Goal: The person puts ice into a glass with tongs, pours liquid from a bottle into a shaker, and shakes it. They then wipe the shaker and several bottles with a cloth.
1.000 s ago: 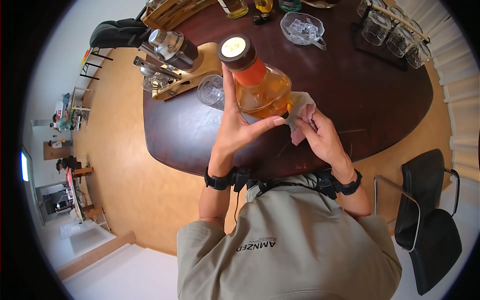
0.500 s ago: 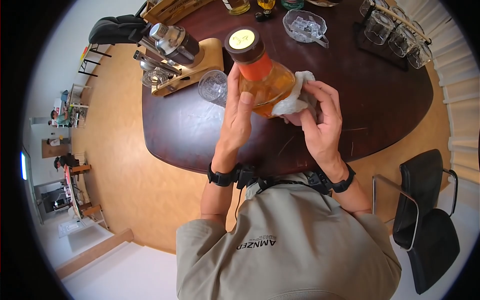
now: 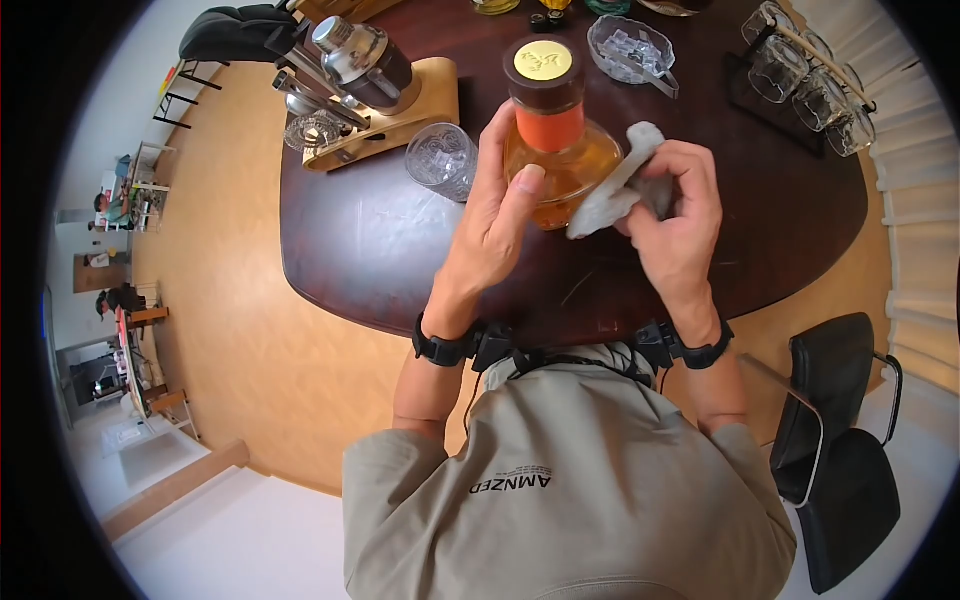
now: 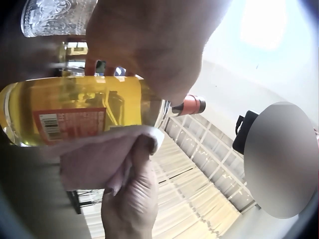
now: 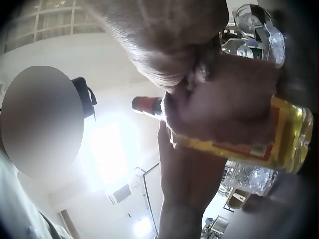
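My left hand (image 3: 485, 240) grips a glass bottle (image 3: 555, 135) of amber liquid, its thumb on the near side and fingers behind. The bottle has a dark cap with a pale yellow top and an orange-red neck band. It is held up over the table, and the left wrist view shows a red label (image 4: 79, 124) with a barcode. In my right hand (image 3: 685, 225) is a folded whitish cloth (image 3: 608, 205), pinched between thumb and fingers. The cloth (image 5: 229, 99) lies against the bottle's right side and covers part of the label in the right wrist view.
A cut glass (image 3: 440, 160) with ice stands left of the bottle on the dark table (image 3: 350, 250). Beyond it are a shaker (image 3: 370, 65) and a wooden bar-tool stand (image 3: 435, 90). An ice bowl (image 3: 630, 50) with tongs and a rack of glasses (image 3: 800, 80) stand at back right.
Bottle and both hands have moved to the right in the head view. The left thumb went from below the bottle to its near side. The cloth, earlier bunched near the base, now lies along the side.
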A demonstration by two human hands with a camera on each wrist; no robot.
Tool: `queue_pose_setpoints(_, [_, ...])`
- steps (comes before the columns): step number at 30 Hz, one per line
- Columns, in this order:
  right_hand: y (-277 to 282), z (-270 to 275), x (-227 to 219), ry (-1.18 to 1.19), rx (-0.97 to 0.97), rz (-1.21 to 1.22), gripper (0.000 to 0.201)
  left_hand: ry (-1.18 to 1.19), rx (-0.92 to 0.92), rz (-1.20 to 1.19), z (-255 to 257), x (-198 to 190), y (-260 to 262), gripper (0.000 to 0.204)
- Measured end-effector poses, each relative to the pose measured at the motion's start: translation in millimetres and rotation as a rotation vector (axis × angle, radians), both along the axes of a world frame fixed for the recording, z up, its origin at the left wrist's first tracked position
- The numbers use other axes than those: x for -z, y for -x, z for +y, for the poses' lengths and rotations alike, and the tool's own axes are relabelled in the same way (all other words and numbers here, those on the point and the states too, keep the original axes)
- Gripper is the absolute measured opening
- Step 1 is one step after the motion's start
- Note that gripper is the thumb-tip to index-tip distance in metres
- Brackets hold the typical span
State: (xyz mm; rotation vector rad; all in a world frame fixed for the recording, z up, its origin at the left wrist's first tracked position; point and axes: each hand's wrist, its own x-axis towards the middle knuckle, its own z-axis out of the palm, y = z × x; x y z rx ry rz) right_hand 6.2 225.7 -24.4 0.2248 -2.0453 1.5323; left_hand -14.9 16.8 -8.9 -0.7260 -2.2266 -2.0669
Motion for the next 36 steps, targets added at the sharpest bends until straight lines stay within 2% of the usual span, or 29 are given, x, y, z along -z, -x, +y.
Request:
queue_pose_setpoints(2, [-2.8, -15.2, -7.7, -0.121, 0.011, 0.094, 0.047, -0.046, 0.035, 0.021, 2.1, -0.4, 1.4, 0.063])
queue_pose_setpoints(3, [-2.0, -19.7, -2.6, -0.126, 0.026, 0.109, 0.061, -0.047, 0.038, 0.018, 3.3, -1.9, 0.4, 0.063])
queue_pose_setpoints(4, [-1.0, -19.9, -2.4, -0.127, 0.026, 0.107, 0.061, -0.084, 0.048, -0.028, 4.1, -4.4, -1.4, 0.064])
queue_pose_setpoints(6, [0.5, -22.3, -1.8, 0.067, -0.003, 0.034, 0.073, -0.119, 0.048, -0.077, 2.8, -7.1, -3.3, 0.064])
queue_pose_setpoints(7, [0.1, -19.3, 4.3, 0.237, -0.091, -0.045, 0.082, -0.080, 0.048, -0.047, 1.3, -7.7, -2.4, 0.064])
queue_pose_setpoints(8, [1.7, -13.9, 7.9, 0.180, -0.066, -0.049, 0.079, -0.041, 0.050, -0.015, 0.2, -7.7, -1.2, 0.065])
queue_pose_setpoints(10, [1.7, -5.1, 12.4, 0.294, -0.099, -0.099, 0.071, -0.046, 0.041, -0.013, 0.1, -4.9, -0.3, 0.066])
queue_pose_setpoints(13, [-2.6, 6.7, 14.3, 0.295, -0.131, -0.223, 0.063, -0.050, 0.039, -0.009, -0.3, -1.0, 1.0, 0.068])
queue_pose_setpoints(18, [-9.5, 14.5, 20.7, 0.308, -0.151, -0.239, 0.060, -0.101, 0.070, -0.022, -1.3, 8.2, 3.5, 0.079])
queue_pose_setpoints(20, [-11.9, 15.5, 22.5, 0.312, -0.150, -0.246, 0.060, -0.203, 0.053, -0.052, -1.6, 14.1, 6.5, 0.103])
queue_pose_setpoints(21, [-13.5, 16.3, 23.8, 0.333, -0.161, -0.253, 0.060, -0.201, 0.055, -0.053, -1.8, 15.6, 5.2, 0.103])
queue_pose_setpoints(23, [-16.2, 17.4, 23.5, 0.355, -0.173, -0.258, 0.060, -0.153, 0.050, -0.043, -0.1, 9.7, 3.2, 0.134])
queue_pose_setpoints(24, [-18.5, 17.7, 22.6, 0.359, -0.169, -0.283, 0.062, -0.150, 0.052, -0.041, 2.1, 7.1, 3.3, 0.134])
queue_pose_setpoints(26, [-20.9, 20.7, 23.0, 0.365, -0.162, -0.305, 0.065, -0.095, -0.056, -0.058, 9.6, 3.2, 3.8, 0.145])
queue_pose_setpoints(27, [-22.1, 23.5, 25.5, 0.361, -0.159, -0.290, 0.063, -0.093, -0.053, -0.057, 11.1, 3.7, 6.0, 0.145])
queue_pose_setpoints(29, [-25.1, 26.0, 27.6, 0.361, -0.155, -0.271, 0.062, -0.079, -0.079, -0.120, 13.6, 5.7, 11.5, 0.126])
queue_pose_setpoints(30, [-27.3, 26.6, 27.6, 0.376, -0.148, -0.279, 0.062, -0.076, -0.076, -0.114, 16.1, 6.2, 11.5, 0.126])
queue_pose_setpoints(32, [-31.6, 28.2, 30.3, 0.395, -0.136, -0.284, 0.061, -0.216, -0.057, -0.177, 21.8, 9.4, 10.0, 0.103])
queue_pose_setpoints(36, [-39.2, 32.4, 36.4, 0.408, -0.148, -0.307, 0.060, -0.224, -0.081, -0.091, 23.5, 16.4, 15.7, 0.089])
